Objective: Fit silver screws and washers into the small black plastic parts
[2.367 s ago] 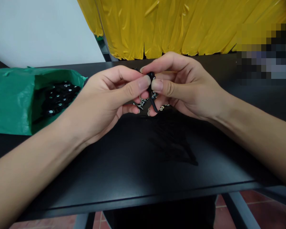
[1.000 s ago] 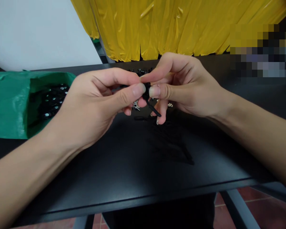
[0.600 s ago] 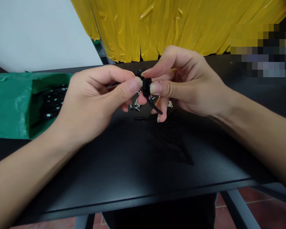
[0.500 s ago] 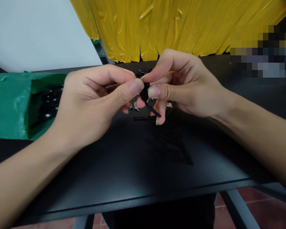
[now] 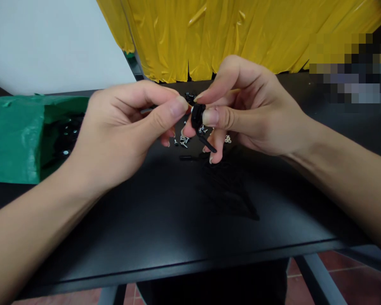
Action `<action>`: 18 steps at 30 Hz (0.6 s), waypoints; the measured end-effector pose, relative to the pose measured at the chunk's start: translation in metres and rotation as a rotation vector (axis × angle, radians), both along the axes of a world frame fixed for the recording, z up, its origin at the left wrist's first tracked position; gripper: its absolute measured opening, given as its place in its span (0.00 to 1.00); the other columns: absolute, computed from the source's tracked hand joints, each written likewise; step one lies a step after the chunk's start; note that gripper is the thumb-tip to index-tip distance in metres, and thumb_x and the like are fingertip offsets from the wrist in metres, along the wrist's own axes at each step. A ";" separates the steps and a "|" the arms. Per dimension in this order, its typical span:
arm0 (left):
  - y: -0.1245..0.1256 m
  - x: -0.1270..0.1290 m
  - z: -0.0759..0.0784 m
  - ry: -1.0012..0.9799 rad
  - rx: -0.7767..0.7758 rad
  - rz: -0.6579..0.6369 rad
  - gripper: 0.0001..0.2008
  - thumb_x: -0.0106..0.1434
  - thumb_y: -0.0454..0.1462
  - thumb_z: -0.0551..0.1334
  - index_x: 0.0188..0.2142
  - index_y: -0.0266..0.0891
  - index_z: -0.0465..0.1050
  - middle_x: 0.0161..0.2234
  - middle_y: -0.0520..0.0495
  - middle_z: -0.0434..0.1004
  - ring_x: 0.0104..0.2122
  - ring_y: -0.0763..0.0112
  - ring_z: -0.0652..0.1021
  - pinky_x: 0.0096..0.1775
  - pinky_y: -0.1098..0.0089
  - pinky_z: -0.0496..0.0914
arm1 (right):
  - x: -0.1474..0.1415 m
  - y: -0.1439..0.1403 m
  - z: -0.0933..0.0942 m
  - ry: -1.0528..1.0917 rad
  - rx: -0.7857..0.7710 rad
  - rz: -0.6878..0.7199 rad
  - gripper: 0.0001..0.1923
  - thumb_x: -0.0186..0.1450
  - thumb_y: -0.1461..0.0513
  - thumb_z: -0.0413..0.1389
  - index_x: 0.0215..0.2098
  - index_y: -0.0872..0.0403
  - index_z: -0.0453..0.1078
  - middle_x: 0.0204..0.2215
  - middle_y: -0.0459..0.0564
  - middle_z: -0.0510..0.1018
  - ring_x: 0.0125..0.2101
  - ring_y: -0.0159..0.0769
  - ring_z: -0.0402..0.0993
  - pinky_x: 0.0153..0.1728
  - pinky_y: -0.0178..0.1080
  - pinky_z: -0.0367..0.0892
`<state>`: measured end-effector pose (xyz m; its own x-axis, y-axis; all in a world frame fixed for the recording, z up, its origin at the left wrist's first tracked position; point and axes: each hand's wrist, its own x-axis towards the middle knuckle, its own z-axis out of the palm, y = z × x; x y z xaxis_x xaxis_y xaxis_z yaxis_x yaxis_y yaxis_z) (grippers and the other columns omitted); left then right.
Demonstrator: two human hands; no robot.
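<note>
Between its thumb and fingers my right hand (image 5: 250, 110) grips a small black part with a thin lever (image 5: 197, 117), whose lever slants down to the right. My left hand (image 5: 123, 131) is closed in a pinch just left of that part, thumb against index finger; whatever lies between those fingertips is hidden. A narrow gap shows between the left thumb and the black part. Below and behind the fingers, several small screws (image 5: 184, 141) lie on the black table (image 5: 139, 228). Pale ring-shaped pieces (image 5: 227, 139) sit beside the right fingers.
At the left stands an open green bag (image 5: 12, 140) holding shiny black parts (image 5: 70, 131). More small black pieces (image 5: 189, 97) are heaped behind the hands. A short black rod (image 5: 186, 158) lies in front. Yellow plastic sheeting (image 5: 178, 38) and a white panel (image 5: 57, 42) bound the far side.
My left fingertips have come slightly away from the black part, opening a small gap. My right hand has shifted a little to the right with the part, and more screws show beneath.
</note>
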<state>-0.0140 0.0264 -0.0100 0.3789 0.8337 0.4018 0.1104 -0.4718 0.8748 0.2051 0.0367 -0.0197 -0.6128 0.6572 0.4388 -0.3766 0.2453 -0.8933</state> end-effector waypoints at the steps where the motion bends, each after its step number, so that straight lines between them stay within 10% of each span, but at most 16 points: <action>1: -0.001 0.000 0.000 0.025 0.058 0.025 0.06 0.69 0.38 0.67 0.35 0.43 0.82 0.32 0.53 0.81 0.29 0.75 0.80 0.30 0.72 0.75 | 0.000 0.000 0.000 0.005 0.006 0.003 0.04 0.69 0.70 0.60 0.41 0.57 0.70 0.35 0.42 0.85 0.30 0.30 0.85 0.28 0.29 0.82; 9: -0.006 -0.001 0.005 0.123 0.150 0.049 0.06 0.66 0.42 0.70 0.33 0.46 0.81 0.33 0.51 0.80 0.32 0.66 0.82 0.30 0.65 0.77 | -0.002 0.003 -0.004 0.024 0.047 0.023 0.05 0.68 0.70 0.62 0.40 0.58 0.71 0.32 0.42 0.84 0.32 0.30 0.85 0.28 0.28 0.81; 18: 0.000 0.001 -0.001 -0.151 -0.278 -0.127 0.06 0.61 0.33 0.73 0.39 0.40 0.83 0.32 0.53 0.81 0.29 0.74 0.83 0.27 0.75 0.75 | -0.001 0.002 -0.004 0.031 0.029 0.000 0.05 0.68 0.71 0.60 0.41 0.58 0.72 0.31 0.42 0.84 0.36 0.33 0.86 0.28 0.28 0.82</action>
<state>-0.0126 0.0262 -0.0107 0.4400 0.8693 0.2252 -0.0745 -0.2146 0.9739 0.2041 0.0389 -0.0238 -0.5987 0.6439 0.4764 -0.4037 0.2711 -0.8738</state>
